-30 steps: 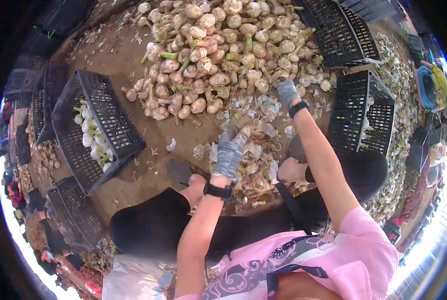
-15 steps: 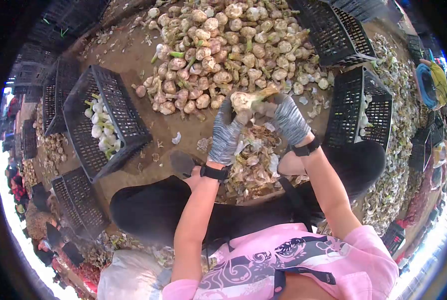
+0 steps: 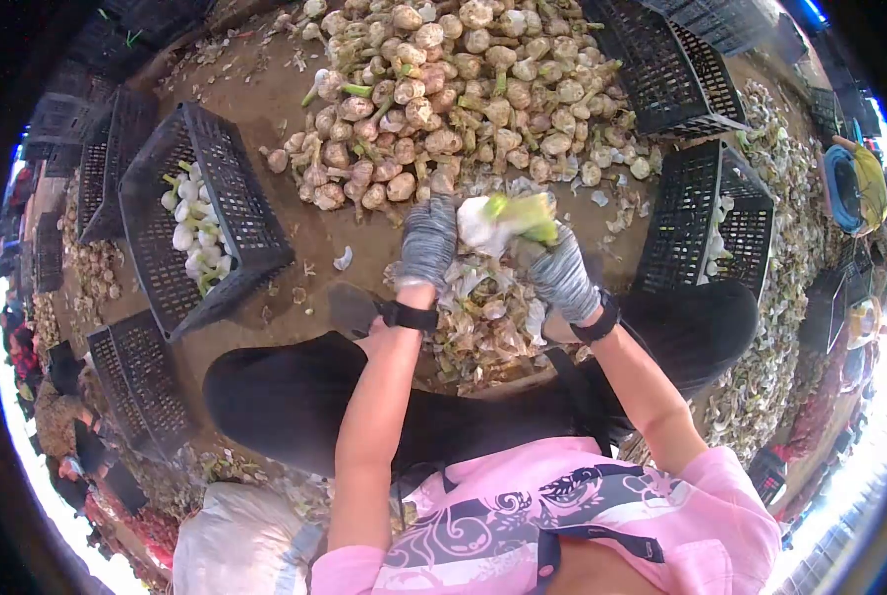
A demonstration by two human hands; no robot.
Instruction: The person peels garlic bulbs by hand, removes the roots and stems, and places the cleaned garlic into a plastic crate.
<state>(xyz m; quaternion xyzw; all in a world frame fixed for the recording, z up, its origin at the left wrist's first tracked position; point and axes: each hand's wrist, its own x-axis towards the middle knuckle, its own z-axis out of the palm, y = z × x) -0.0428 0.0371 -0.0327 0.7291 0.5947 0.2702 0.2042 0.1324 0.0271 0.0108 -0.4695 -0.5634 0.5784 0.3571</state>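
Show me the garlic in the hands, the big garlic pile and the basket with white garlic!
held garlic (image 3: 485,226), head view, its white bulb.
garlic pile (image 3: 443,89), head view, a middle bulb.
black basket (image 3: 233,203), head view, its inner wall.

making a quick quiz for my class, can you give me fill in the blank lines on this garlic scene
1. The left hand and the right hand both wear grey ____.
2. Together they hold one bulb with a ____ stalk.
3. The peeled bulbs in the crate on the left are ____ in colour.

Missing words: gloves; green; white.
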